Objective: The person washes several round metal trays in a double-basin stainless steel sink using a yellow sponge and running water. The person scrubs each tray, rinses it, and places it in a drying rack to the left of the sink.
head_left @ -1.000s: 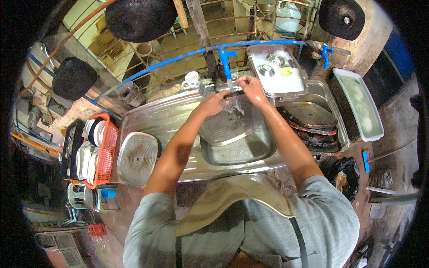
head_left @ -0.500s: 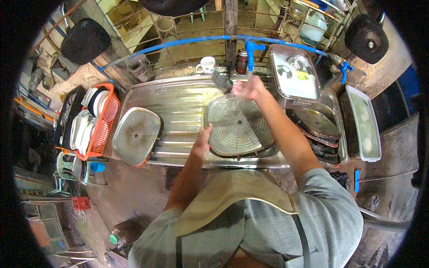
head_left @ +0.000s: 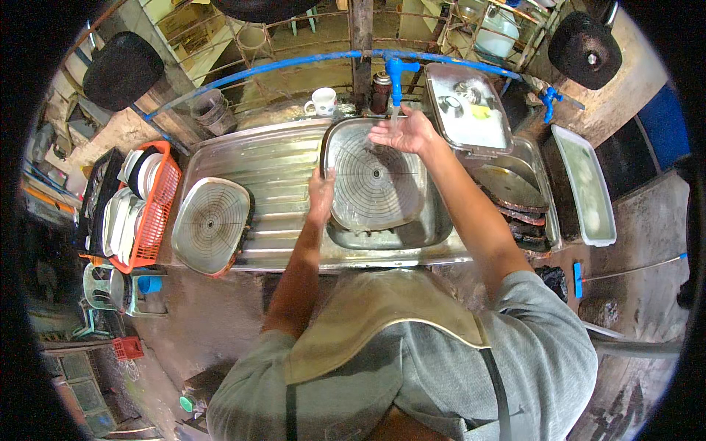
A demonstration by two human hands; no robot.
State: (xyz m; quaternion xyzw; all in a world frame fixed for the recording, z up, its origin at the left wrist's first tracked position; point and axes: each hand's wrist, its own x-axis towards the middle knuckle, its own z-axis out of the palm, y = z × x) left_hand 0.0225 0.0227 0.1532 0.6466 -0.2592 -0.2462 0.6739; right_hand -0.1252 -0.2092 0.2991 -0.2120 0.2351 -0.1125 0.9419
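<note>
Nearest: the person's apron (head_left: 382, 316), close to the front edge of the sink unit (head_left: 287, 191). Beyond that edge is the basin (head_left: 423, 237), w/ a round-cornered metal pan (head_left: 371, 180) over its rear part — front strip of the basin left uncovered. L hand (head_left: 321, 194) holds the pan's left rim, thumb on the upper face, grip narrow; fingers underneath can't be seen.

Pan looks stiff and fairly heavy, prob. not fragile, but slippery when wet. Best hold: opp. sides of the rim, fingers under, thumbs on top, approx. mid-edge.

R hand (head_left: 404, 132) is palm up, fingers spread, in the water under the blue tap (head_left: 396, 77), above the pan's rear edge; can't tell if it touches.

Second pan (head_left: 211, 224) sits at the unit's left edge, orange basket (head_left: 163, 209) of dishes just beyond. Stacked dark pans (head_left: 507, 184) fill the right end, limiting room that side; long tray (head_left: 586, 187) stands past the right edge. At the rear right corner, a sudsy tub (head_left: 471, 106) crowds the R forearm. White mug (head_left: 322, 101) by the back edge; blue pipe (head_left: 287, 67) behind — tap hangs low over the pan, so lifting clearance is tight.
</note>
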